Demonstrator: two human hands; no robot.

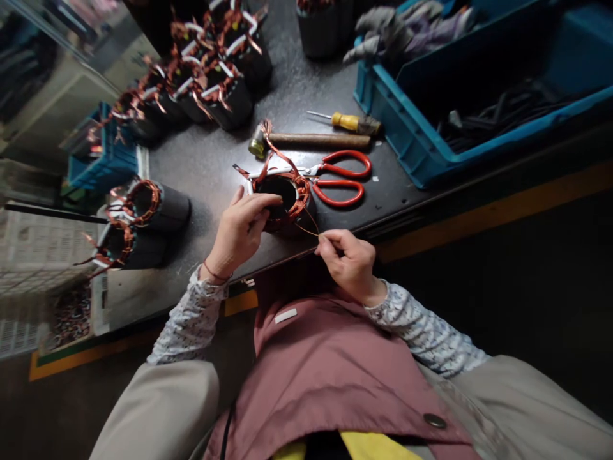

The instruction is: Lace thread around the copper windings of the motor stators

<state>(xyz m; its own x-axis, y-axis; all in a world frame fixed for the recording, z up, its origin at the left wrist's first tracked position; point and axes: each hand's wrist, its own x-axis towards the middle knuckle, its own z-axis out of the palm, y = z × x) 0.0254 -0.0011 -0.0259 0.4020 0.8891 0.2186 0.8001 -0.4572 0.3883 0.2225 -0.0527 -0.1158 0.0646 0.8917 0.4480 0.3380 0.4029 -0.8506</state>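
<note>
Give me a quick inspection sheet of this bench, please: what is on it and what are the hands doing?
Surface: dark grey workbench, scuffed.
Job's things: black round stator with copper windings at the near edge; thin copper wire running from it.
Clutter: red-handled scissors, wooden-handled hammer, yellow-handled screwdriver, more wound stators, two lying sideways.
Grippers: left hand rests on the stator's rim; right hand pinches the wire.
Cables: dark cords in the blue plastic crate.
Surroundings: grey gloves on the crate, small blue bin far left.
</note>
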